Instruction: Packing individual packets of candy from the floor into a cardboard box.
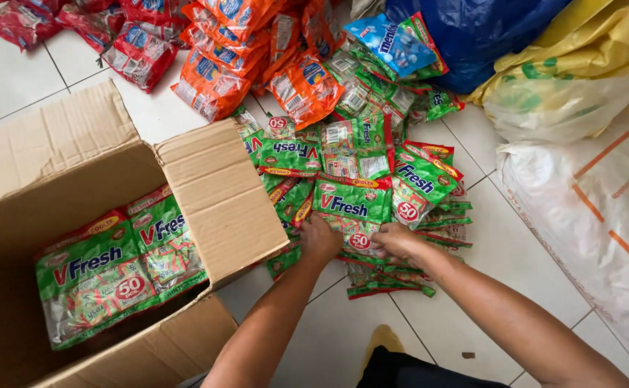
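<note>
fingers (329,231): tips hidden under green packet (350,205) | box (206,187): apparently cropped left

A white tiled floor (12,79) carries an open cardboard box (206,187), a spread of green candy packets (350,201), heaps of orange packets (228,72) and red packets (138,54), and blue (472,36), yellow (580,50) and white sacks (594,208)

Green plastic candy packets with red top bands (350,205) are showing mid-frame and inside the plain brown cardboard box (206,179) at left. Orange packets (214,79) and red packets (138,54) are glowing upper left; a blue plastic bag (472,36) and a yellow plastic bag (587,50) are showing upper right.
</note>
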